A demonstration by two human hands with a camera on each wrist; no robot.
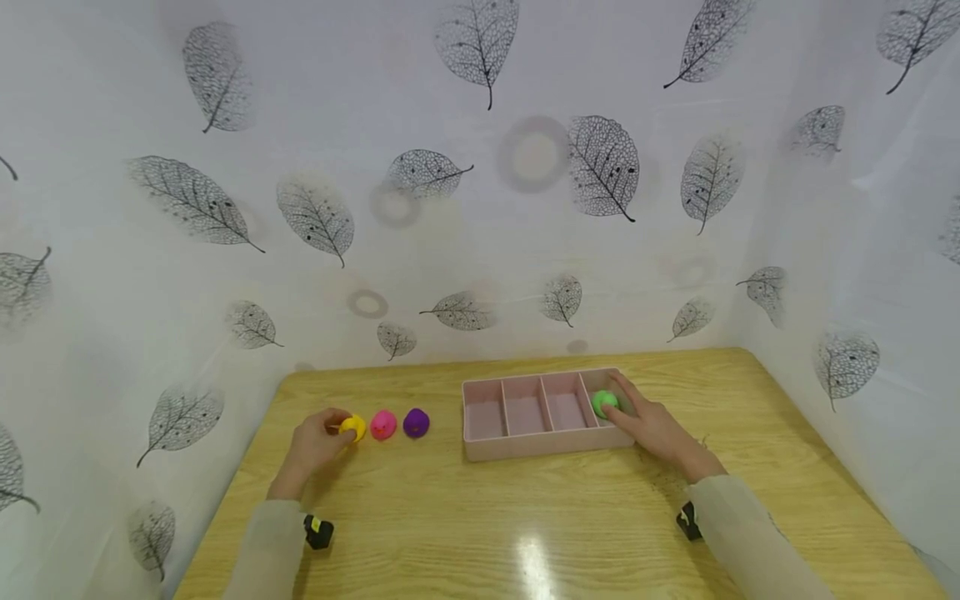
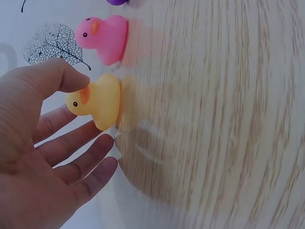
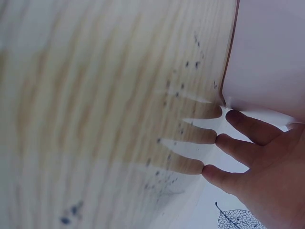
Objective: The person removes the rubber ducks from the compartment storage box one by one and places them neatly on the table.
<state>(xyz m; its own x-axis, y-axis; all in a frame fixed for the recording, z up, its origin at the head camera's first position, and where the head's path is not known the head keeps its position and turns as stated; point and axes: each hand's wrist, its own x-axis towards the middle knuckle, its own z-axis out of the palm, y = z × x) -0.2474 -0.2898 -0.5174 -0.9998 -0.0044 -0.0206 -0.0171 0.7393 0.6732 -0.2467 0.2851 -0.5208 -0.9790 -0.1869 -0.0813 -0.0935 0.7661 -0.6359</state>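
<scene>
A yellow rubber duck stands at the left end of a row of ducks. My left hand pinches it, thumb on its head and forefinger behind, the other fingers spread. Beside it come a pink duck and a purple duck. My right hand reaches over the right end of a pink divided box. Its thumb touches a rounded green toy in the rightmost compartment, while the forefinger stretches to the far rim. In the right wrist view three fingers extend outside the box wall, fingertips at the tabletop.
The box's other compartments are bare. All this stands on a wood-grain table, and a white leaf-printed sheet rises behind and at both sides. Dark specks mark the tabletop near the box's right end.
</scene>
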